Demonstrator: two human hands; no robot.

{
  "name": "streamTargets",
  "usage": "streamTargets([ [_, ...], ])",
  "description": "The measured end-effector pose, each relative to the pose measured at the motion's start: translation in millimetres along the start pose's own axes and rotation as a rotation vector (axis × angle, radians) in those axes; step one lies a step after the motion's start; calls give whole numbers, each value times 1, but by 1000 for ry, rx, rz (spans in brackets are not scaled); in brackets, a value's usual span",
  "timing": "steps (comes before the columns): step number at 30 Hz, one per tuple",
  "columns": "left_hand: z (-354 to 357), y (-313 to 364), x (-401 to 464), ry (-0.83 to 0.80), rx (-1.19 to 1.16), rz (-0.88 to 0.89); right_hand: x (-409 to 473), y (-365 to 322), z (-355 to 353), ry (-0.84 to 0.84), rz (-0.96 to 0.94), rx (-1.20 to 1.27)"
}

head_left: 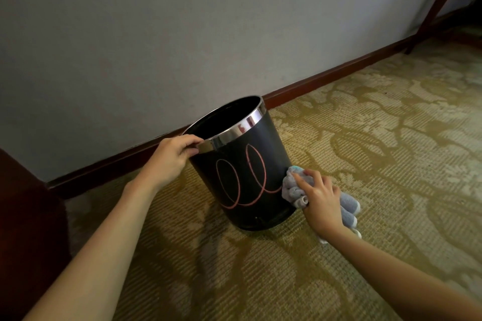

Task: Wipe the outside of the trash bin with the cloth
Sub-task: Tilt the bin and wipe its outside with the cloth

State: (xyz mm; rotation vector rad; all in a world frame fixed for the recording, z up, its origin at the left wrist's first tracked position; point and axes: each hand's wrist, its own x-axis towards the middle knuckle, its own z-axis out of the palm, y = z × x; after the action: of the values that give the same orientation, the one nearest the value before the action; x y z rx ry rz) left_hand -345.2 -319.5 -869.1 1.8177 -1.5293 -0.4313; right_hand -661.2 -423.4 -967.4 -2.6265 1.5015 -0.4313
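A black round trash bin point(266, 143) with a shiny metal rim stands on the carpet near the wall. Pink looping scribbles run across its front side. My left hand point(170, 157) grips the rim at the bin's left edge, fingers curled over it. My right hand point(319, 197) holds a bunched grey-blue cloth point(293, 187) and presses it against the bin's lower right side, at the end of the pink line. Part of the cloth trails out behind my right hand toward the carpet.
A patterned olive and beige carpet point(378, 151) covers the floor. A grey wall with a dark wooden skirting board point(326, 77) runs behind the bin. Dark wooden furniture point(23, 203) stands at the left, and a slanted wooden leg point(440, 0) at the top right.
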Motion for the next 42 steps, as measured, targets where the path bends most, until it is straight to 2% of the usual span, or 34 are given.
streamTargets([
  [7,10,11,-5,19,-45,-36,1,4,0,4,37,33],
  [18,38,61,3,17,175,-45,-5,24,-3,-72,173,215],
  [24,35,73,1,66,176,-105,-6,20,-5,-104,167,259],
  [29,18,71,-4,86,217,-142,-9,18,-7,-140,123,238],
  [32,3,63,-9,72,228,-173,-8,17,-8,-147,160,264],
  [42,-10,53,-15,123,136,-173,-5,-10,-2,-191,152,273],
])
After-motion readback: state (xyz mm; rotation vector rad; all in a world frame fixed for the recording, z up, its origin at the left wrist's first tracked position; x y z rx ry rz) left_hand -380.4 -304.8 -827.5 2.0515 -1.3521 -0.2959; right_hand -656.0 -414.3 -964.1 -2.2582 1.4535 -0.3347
